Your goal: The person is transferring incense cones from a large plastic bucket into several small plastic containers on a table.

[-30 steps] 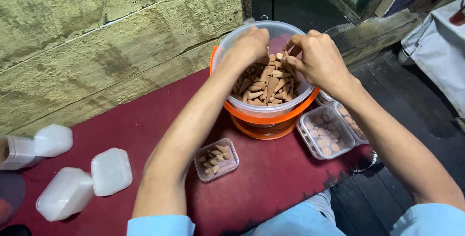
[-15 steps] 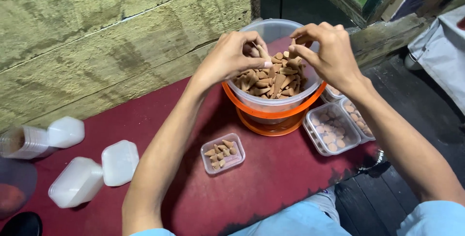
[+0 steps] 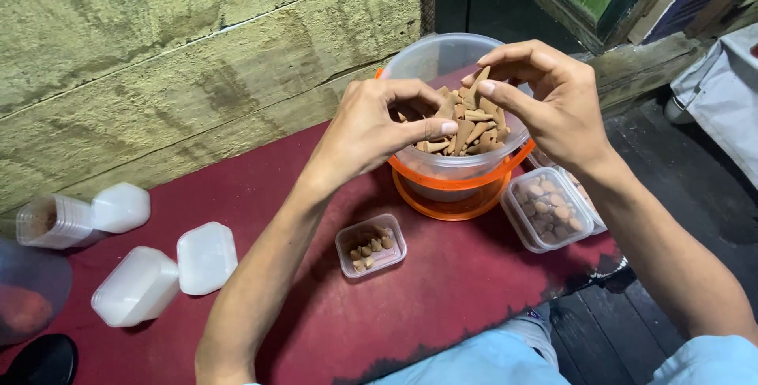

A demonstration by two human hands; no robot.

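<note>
left hand [image 3: 371,128] curled, pinching brown cones [image 3: 466,120] at its 3 o'clock | right hand [image 3: 545,101] gripping a cone bunch, tips toward 12 | both over clear tub [image 3: 430,57] | small tray [image 3: 371,247] at 6 o'clock, nearer left

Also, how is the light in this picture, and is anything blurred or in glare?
Head view: soft, even light; hands and brown cones are sharp; mild sheen on the clear tub; the bottom-left corner is dark, and the red mat edge fades into shadow.

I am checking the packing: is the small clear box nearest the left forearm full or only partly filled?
Partly filled. The small clear box is open, with a few brown cones in it.
</note>
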